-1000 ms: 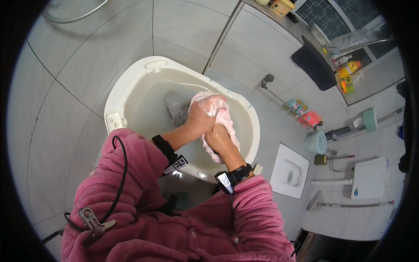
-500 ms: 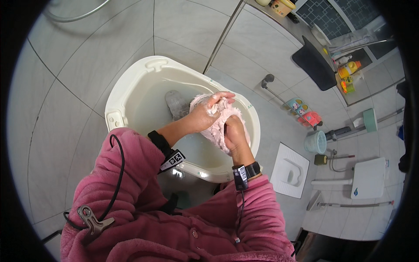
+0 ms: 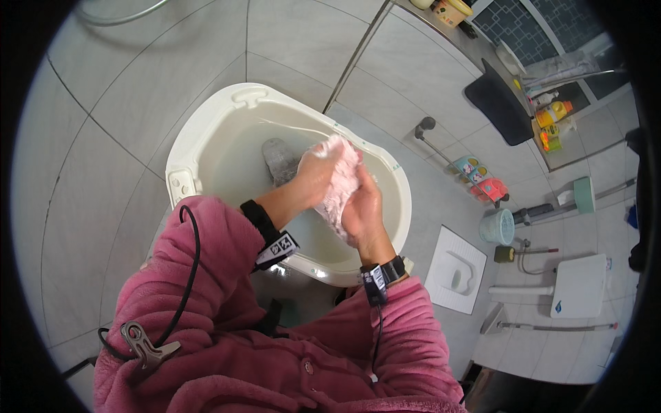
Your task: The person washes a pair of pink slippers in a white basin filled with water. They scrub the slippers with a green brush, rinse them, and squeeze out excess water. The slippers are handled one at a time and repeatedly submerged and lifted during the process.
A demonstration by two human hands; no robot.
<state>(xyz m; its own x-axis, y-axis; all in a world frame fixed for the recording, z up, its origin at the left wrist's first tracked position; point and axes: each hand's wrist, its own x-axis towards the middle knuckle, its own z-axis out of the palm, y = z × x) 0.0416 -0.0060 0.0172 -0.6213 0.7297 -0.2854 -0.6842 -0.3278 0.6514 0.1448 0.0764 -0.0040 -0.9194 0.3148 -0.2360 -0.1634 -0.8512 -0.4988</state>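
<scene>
Over a white plastic tub [image 3: 180,138] of cloudy water, I hold a wet, pink fluffy slipper [image 3: 339,186] between both hands. My left hand [image 3: 318,175] is closed round its left side, its fingers partly hidden behind the pink pile. From the right, my right hand [image 3: 363,210] grips the other side, with the thumb pointing up along it. Left of my hands, a grey slipper [image 3: 279,160] lies in the water, its sole-shaped end showing. Both wrists wear black straps.
A squat toilet [image 3: 456,268] is set in the floor to the right. Beyond it stand a pale blue bucket [image 3: 497,227] and a white cistern [image 3: 580,288]. Slippers hang on a wall rack [image 3: 475,177]. Bottles [image 3: 553,113] stand on the ledge at the upper right.
The pink slipper has been turned more upright and narrow between my hands. My right hand has come out of its opening and now grips its outside. The grey slipper stays put.
</scene>
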